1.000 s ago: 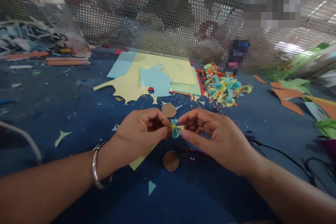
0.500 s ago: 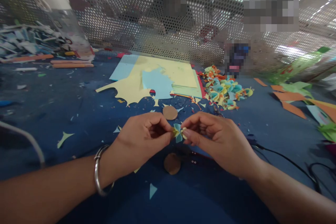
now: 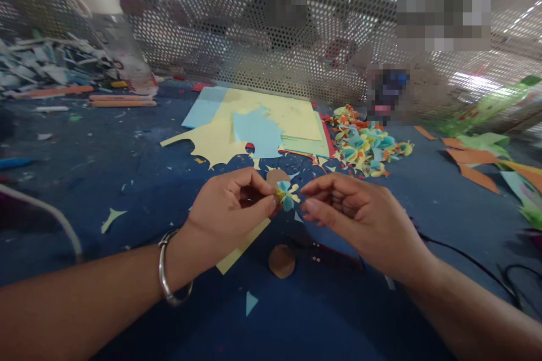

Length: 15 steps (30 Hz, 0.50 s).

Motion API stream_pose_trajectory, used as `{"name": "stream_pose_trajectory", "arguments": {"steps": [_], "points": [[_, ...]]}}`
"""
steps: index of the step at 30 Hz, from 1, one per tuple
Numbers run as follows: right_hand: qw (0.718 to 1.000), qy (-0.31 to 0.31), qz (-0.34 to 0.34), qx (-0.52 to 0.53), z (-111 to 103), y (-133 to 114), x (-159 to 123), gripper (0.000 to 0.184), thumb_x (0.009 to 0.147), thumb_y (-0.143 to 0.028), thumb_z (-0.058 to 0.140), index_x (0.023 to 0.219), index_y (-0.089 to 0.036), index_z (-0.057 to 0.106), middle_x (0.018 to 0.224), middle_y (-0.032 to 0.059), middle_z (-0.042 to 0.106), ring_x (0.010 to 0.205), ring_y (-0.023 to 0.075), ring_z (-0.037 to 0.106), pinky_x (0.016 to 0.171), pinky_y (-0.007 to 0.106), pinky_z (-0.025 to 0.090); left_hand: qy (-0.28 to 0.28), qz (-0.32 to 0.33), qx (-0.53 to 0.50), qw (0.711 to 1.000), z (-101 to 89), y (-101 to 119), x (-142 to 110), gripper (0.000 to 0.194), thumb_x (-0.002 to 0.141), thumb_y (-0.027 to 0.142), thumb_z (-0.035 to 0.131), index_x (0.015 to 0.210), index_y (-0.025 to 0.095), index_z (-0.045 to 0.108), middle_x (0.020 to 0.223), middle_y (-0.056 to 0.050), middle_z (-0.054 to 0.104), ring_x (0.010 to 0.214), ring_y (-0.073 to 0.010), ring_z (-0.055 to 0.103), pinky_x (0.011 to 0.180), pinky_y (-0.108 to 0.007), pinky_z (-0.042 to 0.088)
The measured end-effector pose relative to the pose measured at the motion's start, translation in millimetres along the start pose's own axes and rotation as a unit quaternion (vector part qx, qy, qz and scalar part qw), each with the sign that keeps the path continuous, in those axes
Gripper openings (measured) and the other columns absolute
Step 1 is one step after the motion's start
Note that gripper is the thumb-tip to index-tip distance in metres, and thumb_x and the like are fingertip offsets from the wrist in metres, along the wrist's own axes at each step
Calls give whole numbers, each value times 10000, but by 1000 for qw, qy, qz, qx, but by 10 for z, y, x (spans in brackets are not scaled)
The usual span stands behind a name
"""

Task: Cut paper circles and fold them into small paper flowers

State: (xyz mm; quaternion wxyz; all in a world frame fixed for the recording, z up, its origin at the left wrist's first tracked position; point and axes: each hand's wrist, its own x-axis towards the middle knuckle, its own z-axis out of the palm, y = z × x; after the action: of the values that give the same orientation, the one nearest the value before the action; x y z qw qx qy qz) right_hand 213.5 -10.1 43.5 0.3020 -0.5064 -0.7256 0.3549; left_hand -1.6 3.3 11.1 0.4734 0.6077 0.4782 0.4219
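A small blue-and-yellow paper flower point(image 3: 288, 197) is pinched between the thumb and forefinger of my left hand point(image 3: 231, 206), held above the table. Just right of its petals is my right hand point(image 3: 358, 208), thumb and fingertips slightly apart, with nothing visible between them. Below the hands lies a round brown disc point(image 3: 282, 261); another brown disc point(image 3: 278, 176) is partly hidden behind the flower. Under my left hand a pale yellow paper strip point(image 3: 243, 249) shows in part.
Cut blue and yellow paper sheets point(image 3: 275, 101) lie at the back, beside a pile of paper flowers point(image 3: 364, 144). A bottle point(image 3: 121, 39) stands at the back left. Orange paper pieces point(image 3: 476, 161) and a black cable point(image 3: 461, 259) are at right. Perforated metal point(image 3: 190, 34) borders the table.
My right hand has let go of the paper flower and drawn slightly right. My left hand still holds the flower, now a little higher, and more of the yellow strip shows.
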Motion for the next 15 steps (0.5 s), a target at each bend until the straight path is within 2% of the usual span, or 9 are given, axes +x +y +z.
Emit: {"name": "stream_pose_trajectory", "arguments": {"steps": [3, 6, 10, 15], "points": [[1000, -1, -3, -19, 32, -29, -6, 106, 912, -298, 701, 977, -214, 708, 813, -24, 745, 713, 96, 684, 654, 176, 526, 18, 7, 0, 1000, -4, -14, -18, 108, 768, 253, 719, 726, 186, 645, 722, -16, 718, 647, -169, 699, 635, -294, 585], [999, -9, -15, -39, 67, -58, -13, 62, 905, -262, 700, 884, -205, 687, 723, -51, 684, 635, 72, 613, 599, 155, 481, 29, 42, 58, 997, -6, -23, -57, 119, 786, 260, 713, 713, 198, 643, 742, -11, 705, 664, -159, 677, 595, -269, 545], [999, -17, -21, -47, 82, -60, -22, 141, 934, -259, 649, 807, -198, 659, 637, -64, 599, 577, 67, 525, 550, 165, 427, 12, 100, 119, 988, 0, -19, -112, 113, 836, 222, 685, 729, 208, 651, 778, 4, 683, 680, -124, 638, 558, -224, 485], [998, -3, -19, -64, 36, -4, -21, 158, 940, -275, 631, 813, -192, 673, 643, -46, 615, 591, 87, 542, 575, 201, 434, 1, 155, 154, 976, -10, 30, -164, 207, 896, 276, 673, 716, 196, 608, 755, 6, 648, 656, -110, 595, 582, -242, 466]]}}
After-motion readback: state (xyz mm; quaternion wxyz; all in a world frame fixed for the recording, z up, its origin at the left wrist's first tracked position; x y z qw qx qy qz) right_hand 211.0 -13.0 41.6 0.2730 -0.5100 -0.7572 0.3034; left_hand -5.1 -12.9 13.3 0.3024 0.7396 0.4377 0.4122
